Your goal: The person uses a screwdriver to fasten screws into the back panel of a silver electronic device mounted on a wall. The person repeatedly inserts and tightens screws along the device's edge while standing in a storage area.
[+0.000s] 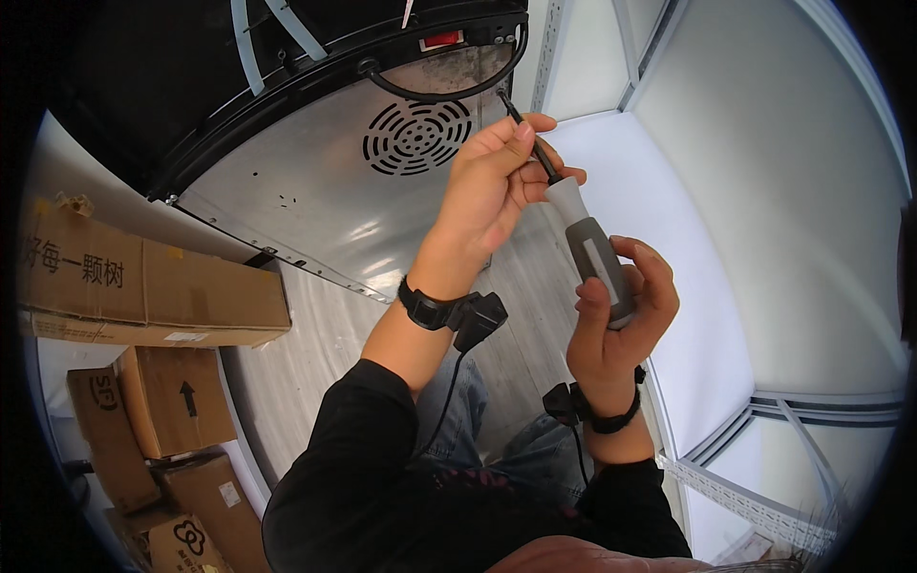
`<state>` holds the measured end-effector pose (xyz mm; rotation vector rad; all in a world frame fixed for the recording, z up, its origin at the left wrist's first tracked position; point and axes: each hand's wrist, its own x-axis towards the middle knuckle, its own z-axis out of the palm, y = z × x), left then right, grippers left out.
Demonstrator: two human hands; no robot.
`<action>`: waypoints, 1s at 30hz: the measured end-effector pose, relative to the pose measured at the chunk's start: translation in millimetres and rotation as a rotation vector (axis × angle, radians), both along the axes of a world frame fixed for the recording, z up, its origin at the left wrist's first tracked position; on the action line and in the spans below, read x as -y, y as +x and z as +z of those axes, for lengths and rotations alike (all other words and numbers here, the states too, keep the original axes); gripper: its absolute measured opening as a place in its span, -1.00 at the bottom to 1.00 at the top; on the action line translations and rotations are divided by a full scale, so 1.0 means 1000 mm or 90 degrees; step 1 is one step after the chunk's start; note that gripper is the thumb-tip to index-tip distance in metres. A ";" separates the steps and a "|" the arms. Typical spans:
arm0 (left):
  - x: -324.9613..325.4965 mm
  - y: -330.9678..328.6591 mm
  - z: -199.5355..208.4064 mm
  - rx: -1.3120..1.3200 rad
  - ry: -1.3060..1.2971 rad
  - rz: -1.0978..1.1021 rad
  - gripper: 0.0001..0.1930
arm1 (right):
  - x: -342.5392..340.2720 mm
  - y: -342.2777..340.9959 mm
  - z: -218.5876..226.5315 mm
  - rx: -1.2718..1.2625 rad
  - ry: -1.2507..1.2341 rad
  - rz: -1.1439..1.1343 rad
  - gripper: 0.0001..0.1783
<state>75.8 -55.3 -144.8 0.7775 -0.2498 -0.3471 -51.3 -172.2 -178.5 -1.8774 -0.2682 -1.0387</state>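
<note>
A screwdriver [570, 202] with a grey handle and dark shaft slants up and left, its tip at a small screw [501, 93] near the upper right corner of a metal panel [315, 210]. Thumb and fingers of my left hand [485, 177] close round the shaft, close to the panel. Farther down, my right hand [626, 315] grips the lower end of the handle between thumb and fingers. Just above the tip, a black cable [430, 97] loops across the panel.
Round vent slots [417, 138] pierce the panel, and a red switch [442, 39] sits above it on the black housing [143, 105]. Cardboard boxes [181, 296] stand at the left. A white surface [659, 229] and framed panels [793, 191] border the right. Each wrist wears a strapped device with a cord.
</note>
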 end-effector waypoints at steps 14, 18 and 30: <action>-0.008 0.007 -0.012 0.037 0.085 0.046 -0.78 | -0.011 -0.005 0.000 -0.347 0.348 0.234 -0.28; -0.006 0.006 -0.009 0.030 0.098 0.053 -0.78 | -0.008 0.006 -0.017 -0.235 0.089 0.055 -0.41; -0.009 0.013 -0.013 0.092 0.178 0.128 -0.70 | 0.006 0.007 0.012 -0.578 0.530 0.400 -0.40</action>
